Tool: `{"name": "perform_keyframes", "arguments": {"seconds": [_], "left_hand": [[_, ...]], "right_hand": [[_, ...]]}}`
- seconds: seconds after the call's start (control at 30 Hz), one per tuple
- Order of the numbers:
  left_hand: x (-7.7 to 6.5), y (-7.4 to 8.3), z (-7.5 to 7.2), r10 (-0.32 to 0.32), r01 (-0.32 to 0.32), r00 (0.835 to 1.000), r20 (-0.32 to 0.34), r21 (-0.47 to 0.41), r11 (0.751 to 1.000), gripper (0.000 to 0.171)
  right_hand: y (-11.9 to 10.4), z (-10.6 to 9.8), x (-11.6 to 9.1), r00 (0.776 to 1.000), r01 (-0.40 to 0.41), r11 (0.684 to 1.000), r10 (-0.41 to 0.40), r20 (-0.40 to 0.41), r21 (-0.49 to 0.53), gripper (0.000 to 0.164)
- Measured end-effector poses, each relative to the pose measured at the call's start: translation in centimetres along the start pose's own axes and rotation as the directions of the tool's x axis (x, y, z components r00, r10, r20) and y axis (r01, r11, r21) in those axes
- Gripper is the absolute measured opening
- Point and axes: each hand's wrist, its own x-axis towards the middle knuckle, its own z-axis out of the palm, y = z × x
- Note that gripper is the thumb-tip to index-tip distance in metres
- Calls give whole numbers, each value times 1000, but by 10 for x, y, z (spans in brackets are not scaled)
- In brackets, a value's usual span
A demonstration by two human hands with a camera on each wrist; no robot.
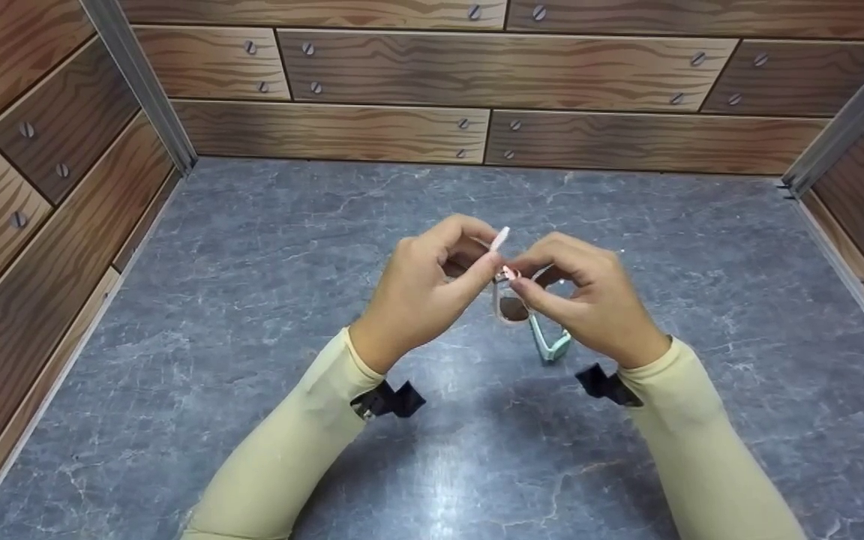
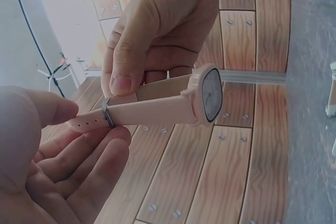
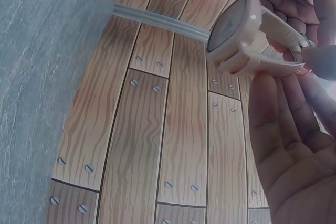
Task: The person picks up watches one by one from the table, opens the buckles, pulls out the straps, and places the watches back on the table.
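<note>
A pale pink wristwatch (image 1: 513, 308) hangs in the air between both hands, its round face pointing down. My left hand (image 1: 432, 289) pinches the holed end of the strap (image 2: 89, 121) between thumb and fingers, beside the metal buckle (image 2: 107, 112). With thumb and fingertips, my right hand (image 1: 593, 296) grips the strap by the buckle from the other side. The two strap halves meet at the buckle, forming a narrow loop. In the right wrist view the watch case (image 3: 236, 27) shows side-on, and fingers partly hide the buckle.
A mint green angular object (image 1: 550, 349) lies on the grey marbled table (image 1: 289, 225) below the right hand; its kind is unclear. Wood-patterned panels (image 1: 492, 71) wall the back and sides. Black mounts (image 1: 402, 399) sit on both wrists.
</note>
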Motion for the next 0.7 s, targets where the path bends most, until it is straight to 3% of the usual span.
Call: {"name": "perform_keyframes", "arguments": {"seconds": [0.3,0.53,0.7], "left_hand": [[0,0,-2,-75,74,997,-3,-152,986,30],[2,0,0,-12,4,999,-37,-208,978,56],[1,-1,1,32,-40,999,-42,-194,980,43]], "right_hand": [[-1,-2,-1,1000,-12,1000,12,22,3,18],[-2,-2,-1,999,10,1000,-10,37,15,24],[-3,-2,-1,999,14,1000,-15,46,20,24]]}}
